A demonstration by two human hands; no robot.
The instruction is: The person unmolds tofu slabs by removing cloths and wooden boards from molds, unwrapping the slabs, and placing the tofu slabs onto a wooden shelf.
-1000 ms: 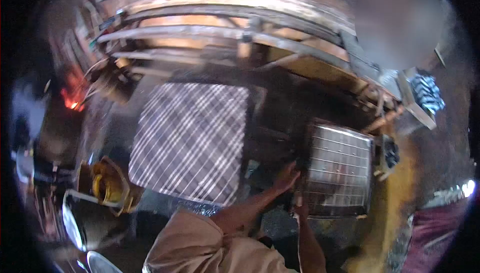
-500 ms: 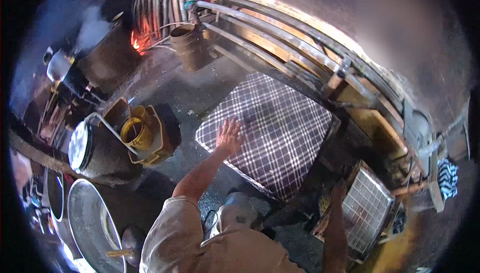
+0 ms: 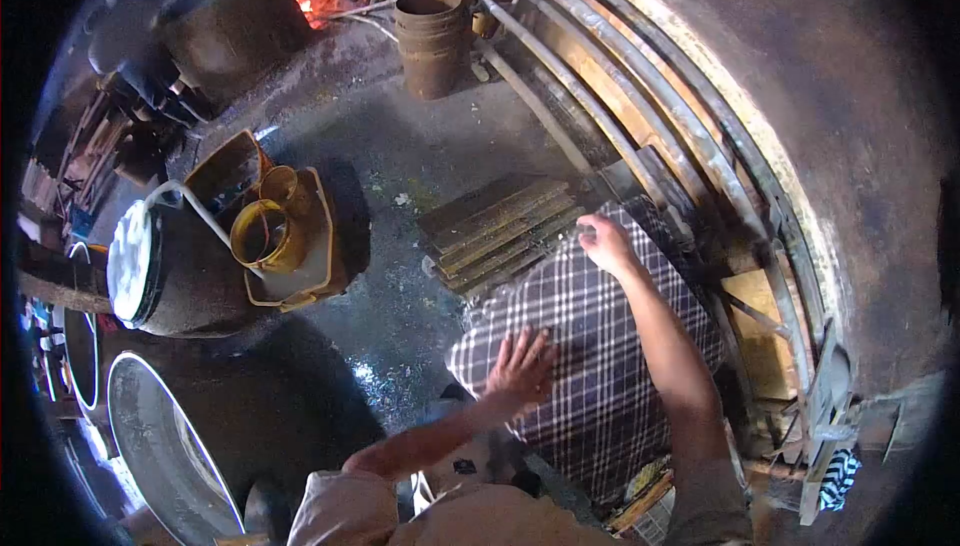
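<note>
A dark plaid cloth (image 3: pixel 590 336) with white lines lies draped over a low stack in front of me. Its far edge is drawn back, and wooden slats (image 3: pixel 515 231) show beyond it. My left hand (image 3: pixel 522 368) rests on the near left part of the cloth, palm down with fingers spread. At the far edge, my right hand (image 3: pixel 606 244) has its fingers curled closed on the cloth. What lies beneath the rest of the cloth is hidden.
Left stand a yellow tub (image 3: pixel 318 271) with yellow pails (image 3: pixel 268 236), a lidded drum (image 3: pixel 200 281) and a large metal vessel (image 3: pixel 150 436). A bucket (image 3: pixel 428 46) stands near the fire (image 3: pixel 315 1). Pipe rails (image 3: pixel 650 116) run along the right. The floor (image 3: pixel 400 356) looks wet.
The cloth's far side has come back toward me, baring the slats. My right hand has moved from the wire-mesh frame at lower right to the cloth's far edge. My left hand stays on the cloth.
</note>
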